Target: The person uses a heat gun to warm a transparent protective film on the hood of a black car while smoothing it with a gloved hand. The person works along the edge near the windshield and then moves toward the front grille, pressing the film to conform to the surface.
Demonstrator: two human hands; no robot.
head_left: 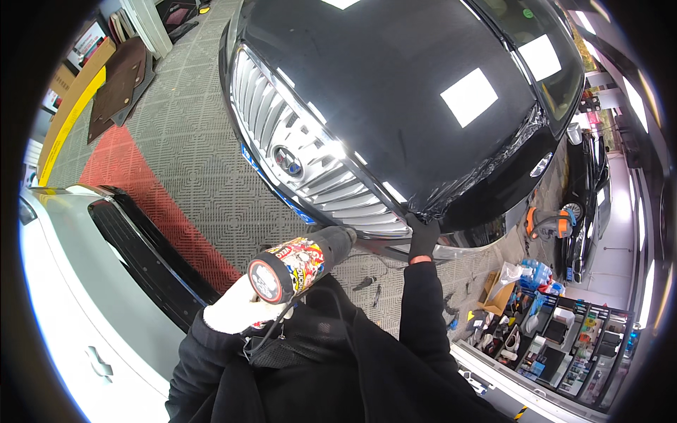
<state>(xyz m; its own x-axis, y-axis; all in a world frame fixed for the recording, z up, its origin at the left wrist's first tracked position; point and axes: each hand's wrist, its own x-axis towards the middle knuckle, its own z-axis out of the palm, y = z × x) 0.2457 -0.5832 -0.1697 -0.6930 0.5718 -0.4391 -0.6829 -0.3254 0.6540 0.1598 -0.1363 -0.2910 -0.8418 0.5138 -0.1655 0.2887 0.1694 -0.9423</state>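
Left hand: your left hand (236, 310), in a pale glove, has its fingers wrapped round the grip of a heat gun (303, 261); the barrel points toward the front edge of the car.
Right hand: your right hand (423, 236), in a black glove, has its fingers pressed down on the film edge (434, 208) at the corner of the hood; whether they pinch the film or only pin it, you cannot tell.
Where the work sits: the black car (395, 92) stands nose toward you; the film lies over its hood (395, 84).
Done so far: most of the hood reads smooth and mirror-glossy, throwing back square ceiling lights.
Left to do: along the near right edge the film is puckered and creased, loose in folds; that strip looks unfinished, by my judgement.
Materials: the grille (303, 155) is ribbed bright chrome; the heat gun is a stubby cylinder covered in colourful stickers, with a dark nozzle.
Around you: grey grid floor tiles (190, 141) with a red band; a white car (77, 310) at your left; a tool cart (557, 345) at your right.
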